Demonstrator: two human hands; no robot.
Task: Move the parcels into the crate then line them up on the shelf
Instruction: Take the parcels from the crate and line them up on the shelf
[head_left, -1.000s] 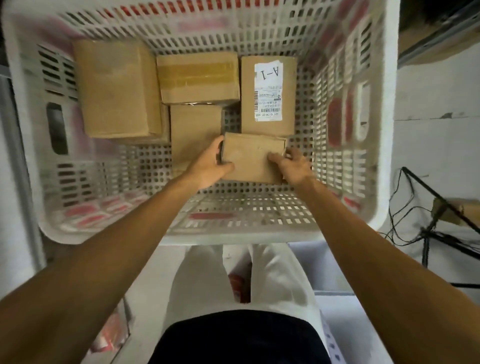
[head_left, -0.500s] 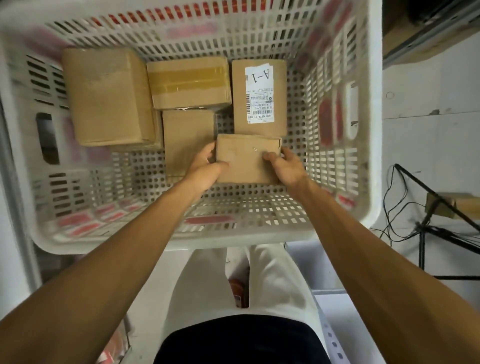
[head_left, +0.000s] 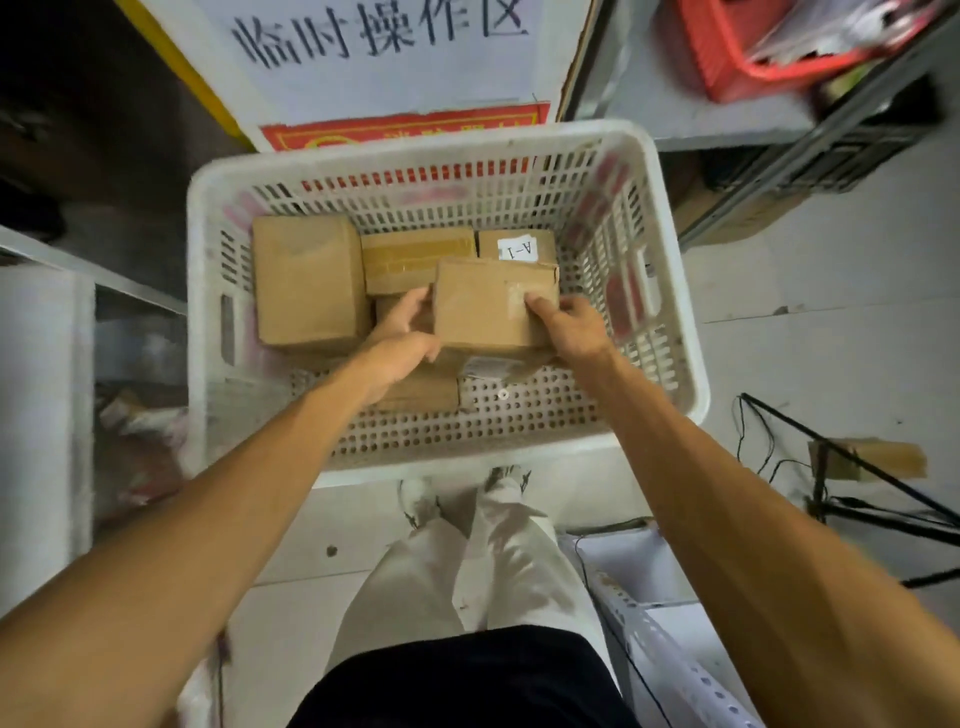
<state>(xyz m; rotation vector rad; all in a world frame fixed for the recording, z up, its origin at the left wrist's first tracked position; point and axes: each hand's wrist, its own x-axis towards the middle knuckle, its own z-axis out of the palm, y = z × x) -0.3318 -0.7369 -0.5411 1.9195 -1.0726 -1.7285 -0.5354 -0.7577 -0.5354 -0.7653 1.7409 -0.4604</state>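
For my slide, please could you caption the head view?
Left hand and right hand hold a parcel over the white crate.

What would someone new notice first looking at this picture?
The left hand and right hand grip a brown parcel at the centre, over other parcels lying in a big white crate. Above the crate, a white sign with large black Chinese characters stands out, and a blurred red basket sits at the upper right.

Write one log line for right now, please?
left hand, right hand: grip parcel | parcel: above other parcels | other parcels: in white crate
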